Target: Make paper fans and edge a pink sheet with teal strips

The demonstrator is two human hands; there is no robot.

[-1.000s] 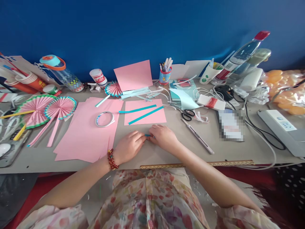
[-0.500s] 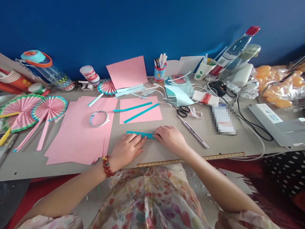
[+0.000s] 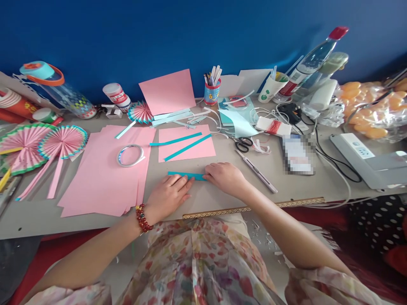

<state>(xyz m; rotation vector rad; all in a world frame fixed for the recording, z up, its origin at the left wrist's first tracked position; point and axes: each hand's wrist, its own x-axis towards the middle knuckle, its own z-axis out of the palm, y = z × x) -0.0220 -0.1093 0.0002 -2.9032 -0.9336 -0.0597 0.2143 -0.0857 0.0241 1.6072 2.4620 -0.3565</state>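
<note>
Teal paper strip (image 3: 199, 176), one of three in view, lies on the gray table (image 3: 203, 202) with the left hand (image 3: 165, 192) open, fingers laid along it from eight o'clock, and the right hand (image 3: 225, 176) curled over its three o'clock end, whether pinching I cannot tell. At twelve, two other strips (image 3: 187, 148) cross one pink sheet (image 3: 202, 151); one tape roll (image 3: 141, 160) sits at ten, one pair of scissors (image 3: 243, 145) at two, one cutter (image 3: 256, 171) at three. Farther out, one small fan (image 3: 140, 112) is at eleven, two larger fans (image 3: 62, 142) between nine and ten.
</note>
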